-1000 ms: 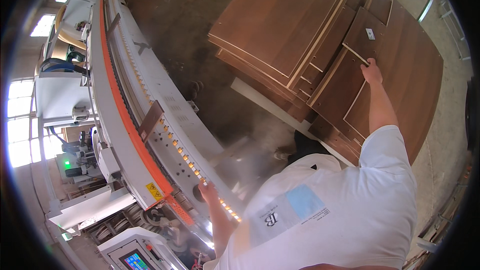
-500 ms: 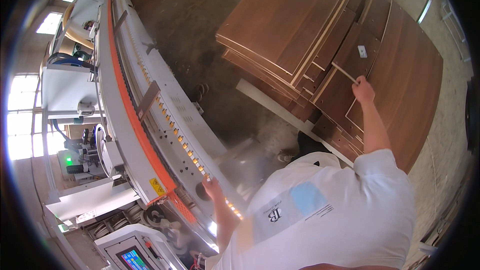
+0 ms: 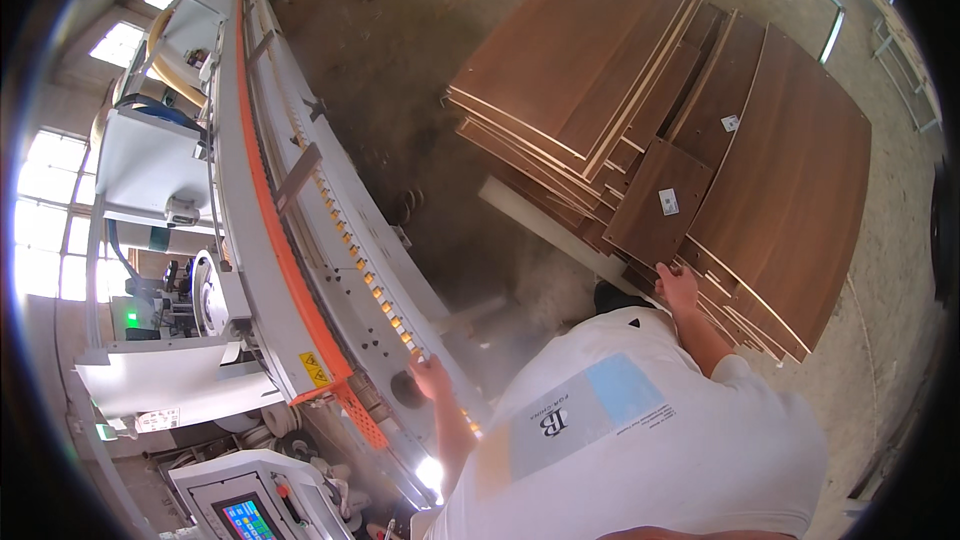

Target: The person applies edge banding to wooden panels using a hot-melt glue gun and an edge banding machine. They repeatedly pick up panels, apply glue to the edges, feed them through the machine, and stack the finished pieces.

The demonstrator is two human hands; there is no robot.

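My right hand (image 3: 680, 285) grips the near edge of a small brown wood panel (image 3: 655, 202) with a white sticker. The panel lies on top of a stack of larger brown panels (image 3: 790, 180). My left hand (image 3: 432, 377) rests on the roller rail of a long grey and orange machine (image 3: 270, 240), next to its row of small yellow rollers. How its fingers sit on the rail is too small to tell. My white shirt fills the lower middle of the view.
A second stack of long brown panels (image 3: 575, 55) lies behind the first on a pale timber bearer (image 3: 545, 225). Dusty concrete floor (image 3: 400, 50) runs between machine and stacks. A control screen (image 3: 248, 518) and a white cabinet (image 3: 150, 165) stand at left.
My right hand has drawn the small panel down off the stack toward my body. My left hand stays on the machine's rail.
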